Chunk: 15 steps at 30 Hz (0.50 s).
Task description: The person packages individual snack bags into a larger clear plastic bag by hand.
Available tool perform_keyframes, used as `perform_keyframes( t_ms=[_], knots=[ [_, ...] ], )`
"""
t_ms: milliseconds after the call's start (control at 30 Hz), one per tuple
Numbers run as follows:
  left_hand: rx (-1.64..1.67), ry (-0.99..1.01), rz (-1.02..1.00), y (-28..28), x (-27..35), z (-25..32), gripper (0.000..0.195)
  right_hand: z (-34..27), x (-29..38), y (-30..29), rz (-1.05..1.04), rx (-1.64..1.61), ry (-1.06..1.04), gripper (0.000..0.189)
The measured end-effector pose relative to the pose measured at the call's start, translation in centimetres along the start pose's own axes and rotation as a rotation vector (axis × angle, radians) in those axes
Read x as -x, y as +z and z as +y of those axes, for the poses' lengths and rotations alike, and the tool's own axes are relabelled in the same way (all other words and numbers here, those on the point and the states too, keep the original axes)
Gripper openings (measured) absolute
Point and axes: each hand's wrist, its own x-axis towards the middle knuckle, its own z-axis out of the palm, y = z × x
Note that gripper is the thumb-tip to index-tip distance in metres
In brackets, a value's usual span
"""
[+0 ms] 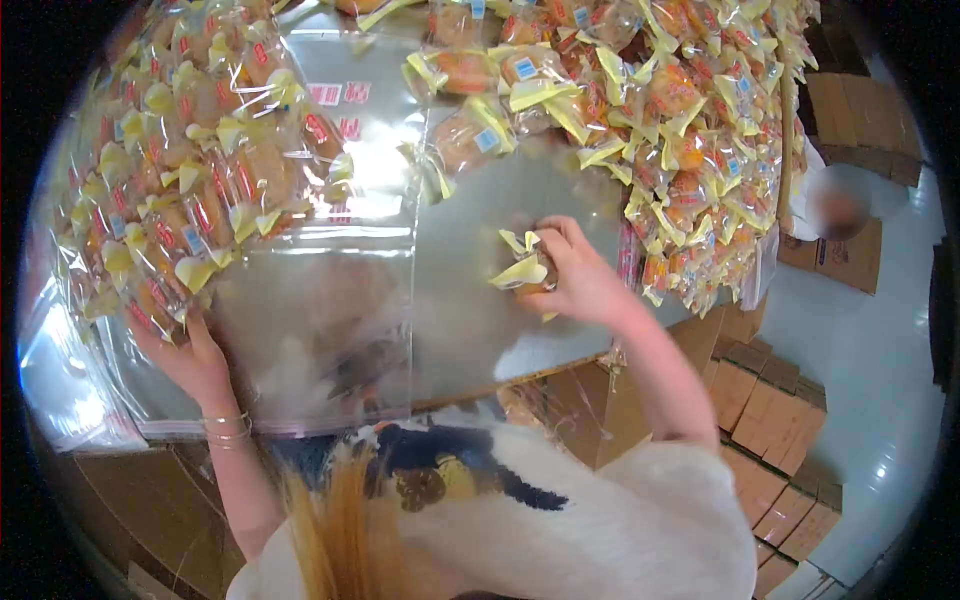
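My right hand (574,274) grips a wrapped pastry (531,271), a small clear pack with pale yellow ends, just above the shiny metal tabletop (480,300). At the left, my left hand (187,360) has its thumb and fingers around the near end of a wrapped pastry (154,300). This pack is the nearest of the many laid close together in rows there. A large clear plastic bag (322,300) lies flat across the left and middle, its near edge by my left wrist. Whether my left hand is inside the bag, I cannot tell.
A big heap of wrapped pastries (675,150) covers the back and right of the table. Cardboard boxes (772,420) are stacked on the floor to the right. Beyond the table's right side is another person (806,187), near more cardboard (855,112).
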Motion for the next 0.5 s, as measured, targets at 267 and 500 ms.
perform_keyframes(
  t_ms=[267, 500],
  knots=[
    [0.301, -0.054, 0.070, 0.9, -0.1, -0.7, 0.064, -6.5, -15.3, -10.9, -0.492, 0.371, -0.707, 0.062],
    [-0.018, -0.030, 0.132, -0.2, 0.0, -0.2, 0.070, -5.6, -9.3, -6.9, -0.344, 0.571, -0.761, 0.066]
  ],
)
